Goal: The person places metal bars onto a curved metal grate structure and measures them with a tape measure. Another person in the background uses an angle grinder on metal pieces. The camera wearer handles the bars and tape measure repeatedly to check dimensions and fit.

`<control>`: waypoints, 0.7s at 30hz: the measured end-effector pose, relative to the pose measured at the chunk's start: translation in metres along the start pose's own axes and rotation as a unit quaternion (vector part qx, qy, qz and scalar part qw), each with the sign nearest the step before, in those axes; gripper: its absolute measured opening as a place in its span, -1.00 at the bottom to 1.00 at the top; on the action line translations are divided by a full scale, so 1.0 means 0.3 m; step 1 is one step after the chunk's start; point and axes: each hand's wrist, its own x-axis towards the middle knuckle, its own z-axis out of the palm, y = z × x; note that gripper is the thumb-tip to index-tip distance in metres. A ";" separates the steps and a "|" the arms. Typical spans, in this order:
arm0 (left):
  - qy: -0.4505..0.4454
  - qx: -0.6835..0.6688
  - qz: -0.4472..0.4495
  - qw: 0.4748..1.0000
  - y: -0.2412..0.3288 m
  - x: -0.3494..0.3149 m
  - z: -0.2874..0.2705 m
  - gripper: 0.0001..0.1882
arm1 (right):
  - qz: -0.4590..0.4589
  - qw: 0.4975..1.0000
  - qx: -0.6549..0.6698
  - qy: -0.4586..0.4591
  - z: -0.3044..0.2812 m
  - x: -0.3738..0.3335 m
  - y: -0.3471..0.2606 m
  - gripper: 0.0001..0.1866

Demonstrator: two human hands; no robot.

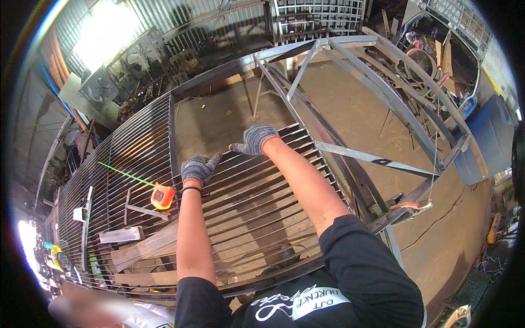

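Note:
Both my hands wear grey knit gloves with orange cuffs. My left hand [199, 169] is closed on a thin metal bar at the far edge of the grille's right section, its thumb pointing right. A little farther right, my right hand [256, 140] closes on the same edge bar, thumb pointing left. The thumb tips are a small gap apart. Many parallel metal bars [257, 202] form the grille under my forearms. Left of my left wrist, an orange tape measure [162, 195] lies on the bars, its green blade [127, 175] drawn out toward the far left.
A large curved metal frame [377, 82] with diagonal braces extends to the far right. A blue drum [481, 139] stands beyond it. Loose metal pieces [121, 235] and a wooden board [145, 247] are at left. Another person [145, 317] is partly visible at lower left.

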 end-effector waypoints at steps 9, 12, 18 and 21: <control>-0.003 0.000 -0.003 1.000 -0.009 0.005 0.009 -0.14 | 0.013 1.000 0.005 -0.021 -0.012 -0.001 -0.010 -0.13; -0.013 -0.002 -0.007 1.000 -0.011 0.005 0.004 -0.13 | 0.016 1.000 0.003 -0.022 -0.015 -0.001 -0.015 -0.12; -0.010 0.000 -0.008 1.000 0.000 -0.003 -0.005 -0.12 | 0.019 1.000 -0.005 -0.013 -0.009 0.000 -0.015 -0.08; -0.010 -0.004 -0.006 1.000 0.003 -0.002 -0.007 -0.13 | 0.015 1.000 -0.005 -0.006 -0.003 0.004 -0.011 -0.07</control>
